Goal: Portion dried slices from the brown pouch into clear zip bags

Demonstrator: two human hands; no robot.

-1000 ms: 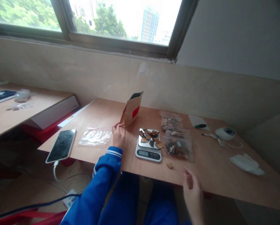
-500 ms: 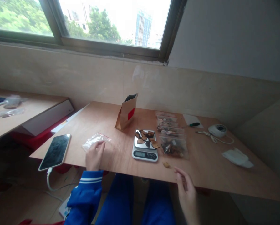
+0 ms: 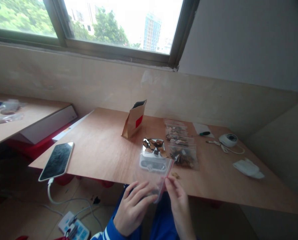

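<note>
A clear zip bag with a red seal line is up in front of me at the table's front edge, between both hands. My left hand grips its near side, fingers lying along the plastic. The red seal is pinched at the right by my right hand. Through the bag shows the lower part of a small digital scale; its display is blurred. Brown dried slices lie spread on the scale's pan. One loose slice rests on the table beside my right hand.
Right of the scale lie several filled zip bags. Behind stands a brown paper bag. A plugged-in phone overhangs the left edge. Farther right are a green-handled screwdriver, a white camera and a white crumpled item.
My left hand has brought the zip bag from the table's left side to the middle. My right hand has moved left from beside the loose slice and taken hold of the bag's seal.
</note>
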